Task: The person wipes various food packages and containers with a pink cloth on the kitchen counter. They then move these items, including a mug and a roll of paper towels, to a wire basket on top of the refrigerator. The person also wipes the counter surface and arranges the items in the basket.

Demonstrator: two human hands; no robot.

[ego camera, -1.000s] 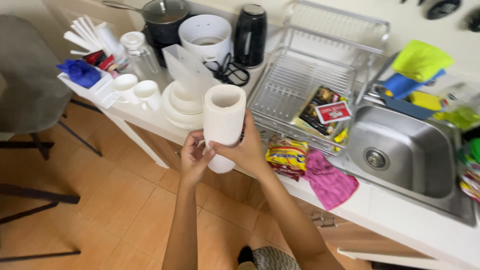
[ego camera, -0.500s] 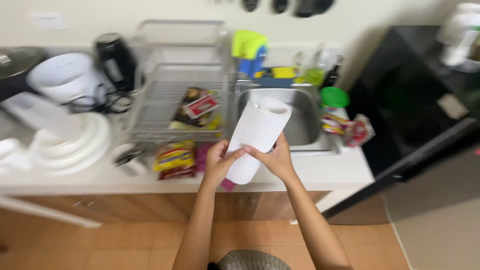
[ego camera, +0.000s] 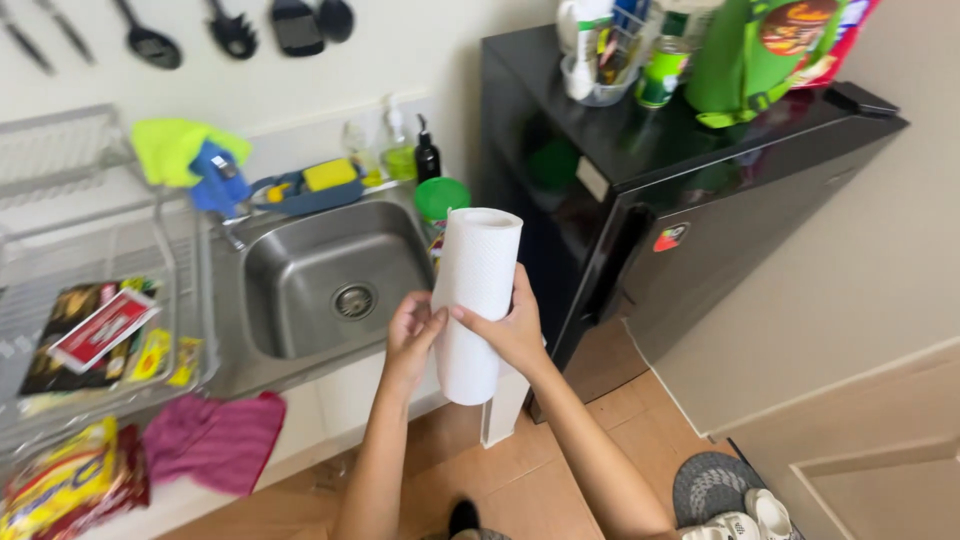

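A white paper towel roll (ego camera: 476, 300) stands upright in the air, in front of the counter edge between the steel sink (ego camera: 330, 275) and the black mini fridge (ego camera: 690, 190). The right hand (ego camera: 510, 330) clasps its side; the left hand (ego camera: 412, 335) pinches its near edge.

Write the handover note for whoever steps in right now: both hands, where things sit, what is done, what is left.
Right hand: wrapped around the white paper towel roll, holding it upright in the air, in front of the counter's edge.
Left hand: fingertips pinching the roll's side, at the sheet's edge as far as can be told.
Around: stainless steel sink to the left, empty; pink cloth on the white counter edge; black mini fridge to the right.
Done: roll is in hand, off any surface.
Left: no sheet is torn off; roll not set down.
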